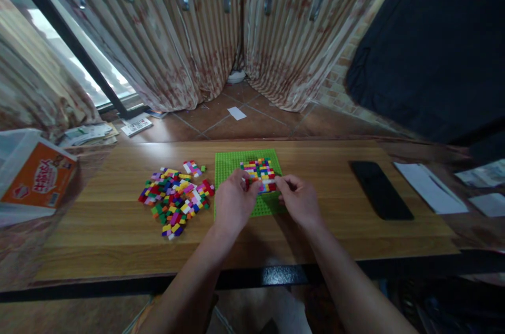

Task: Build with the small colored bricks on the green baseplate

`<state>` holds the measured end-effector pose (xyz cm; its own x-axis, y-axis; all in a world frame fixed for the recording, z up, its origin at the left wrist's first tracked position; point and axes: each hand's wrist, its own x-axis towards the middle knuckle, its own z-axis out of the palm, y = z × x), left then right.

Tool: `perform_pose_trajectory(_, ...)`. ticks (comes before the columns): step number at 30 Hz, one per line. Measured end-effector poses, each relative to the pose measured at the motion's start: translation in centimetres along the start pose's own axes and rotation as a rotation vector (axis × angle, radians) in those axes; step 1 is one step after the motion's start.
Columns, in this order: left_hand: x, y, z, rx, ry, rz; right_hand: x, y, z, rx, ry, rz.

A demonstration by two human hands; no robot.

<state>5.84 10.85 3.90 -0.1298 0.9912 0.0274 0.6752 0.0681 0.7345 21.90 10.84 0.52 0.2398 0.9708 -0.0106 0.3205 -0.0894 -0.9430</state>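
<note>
A green studded baseplate (225,161) lies on the wooden table. On it is a flat block of multicoloured toy bricks (261,168), set close together in rows. My left hand (235,198) is over the plate, its fingers curled and thumb against the left and near side of the block. At the block's right edge, my right hand (299,198) has thumb and forefinger closed on the near corner. My fingers partly hide the near rows, so any single loose brick in them cannot be made out. A pile of loose toy bricks (177,197) lies left of the plate.
A black flat slab (381,190) and a white sheet (431,188) lie to the right on the table (118,250). An orange-labelled plastic box (43,179) stands at the left. Curtains (189,50) hang beyond the table, with papers on the floor.
</note>
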Motion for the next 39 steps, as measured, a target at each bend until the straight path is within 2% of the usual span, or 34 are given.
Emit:
perform_pose_trajectory(2,0.1,-0.3,0.1,-0.145,0.013,0.002,-0.1,-0.2,-0.1,0.060,0.031,0.034)
perform_pose_trajectory(4,0.4,-0.4,0.1,-0.382,0.024,-0.040,-0.2,-0.6,-0.2,0.113,0.069,0.042)
perform_pose_trajectory(6,0.6,-0.2,-0.1,-0.713,-0.004,-0.167,-0.3,-1.0,-0.2,0.145,0.098,0.017)
perform_pose_trajectory(9,0.8,0.2,-1.0,-1.198,-0.100,-0.445,-0.7,-1.6,-0.1,0.163,0.125,-0.060)
perform_pose_trajectory(11,0.8,0.5,-1.8,-1.393,-0.148,-0.563,-1.2,-2.1,0.0,0.140,0.132,-0.148)
perform_pose_trajectory(13,0.7,0.6,-2.5,-1.501,-0.175,-0.601,-1.8,-2.5,0.2,0.103,0.121,-0.259)
perform_pose_trajectory(18,0.3,0.6,-2.9,-1.613,-0.313,-0.541,-3.4,-3.6,0.8,-0.027,-0.027,-0.559)
perform_pose_trajectory(22,0.0,0.7,-2.7,-1.633,-0.440,-0.488,-3.6,-3.8,1.2,-0.098,-0.063,-0.677)
perform_pose_trajectory(26,-0.3,0.6,-2.4,-1.636,-0.553,-0.456,-3.0,-3.2,1.4,-0.200,-0.026,-0.672)
perform_pose_trajectory(33,-0.6,0.6,-1.9,-1.644,-0.629,-0.461,-2.8,-3.1,1.2,-0.230,-0.037,-0.632)
perform_pose_trajectory(36,-0.7,0.8,-1.9,-1.634,-0.609,-0.490,-2.7,-3.3,0.7,-0.173,0.000,-0.579)
perform_pose_trajectory(39,-0.4,0.9,-2.3,-1.579,-0.503,-0.535,-2.1,-3.0,-0.1,-0.071,0.086,-0.439)
